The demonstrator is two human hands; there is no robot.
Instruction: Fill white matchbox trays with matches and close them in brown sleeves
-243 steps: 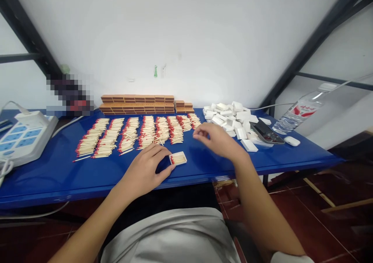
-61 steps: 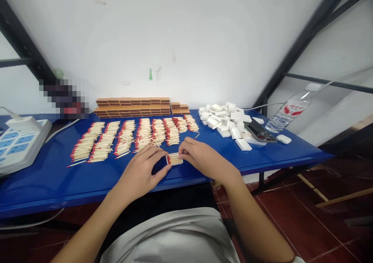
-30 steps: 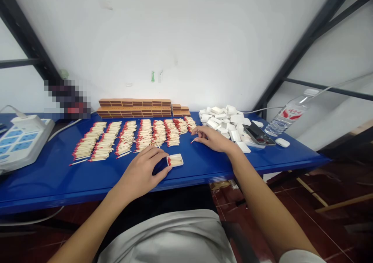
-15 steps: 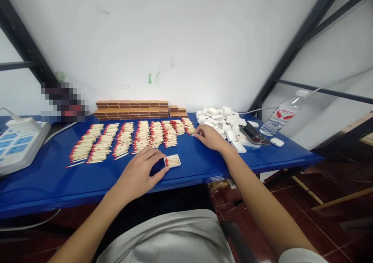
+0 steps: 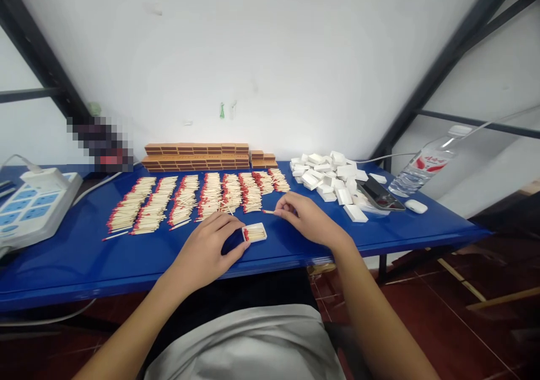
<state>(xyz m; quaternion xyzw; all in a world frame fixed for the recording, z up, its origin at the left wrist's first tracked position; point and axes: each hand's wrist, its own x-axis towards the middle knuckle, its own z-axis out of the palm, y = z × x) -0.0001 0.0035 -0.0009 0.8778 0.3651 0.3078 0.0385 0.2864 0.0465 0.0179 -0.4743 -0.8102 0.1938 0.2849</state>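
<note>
A small white tray with red-headed matches inside lies near the front edge of the blue table. My left hand rests at its left end, fingers apart, thumb and fingertips by the tray's corners. My right hand pinches a match by its pale end, the red head pointing left, above and to the right of the tray. Several piles of matches stretch in a row behind my hands. White empty-looking trays are heaped to the right.
Brown matchboxes are stacked along the wall. A power strip stands at the left. On the right are a phone, a white case and a water bottle. The table's front edge runs close to me.
My right hand has moved from the rightmost match pile toward the tray, and a match now shows in its fingers. My left hand stays by the tray. The view has shifted slightly.
</note>
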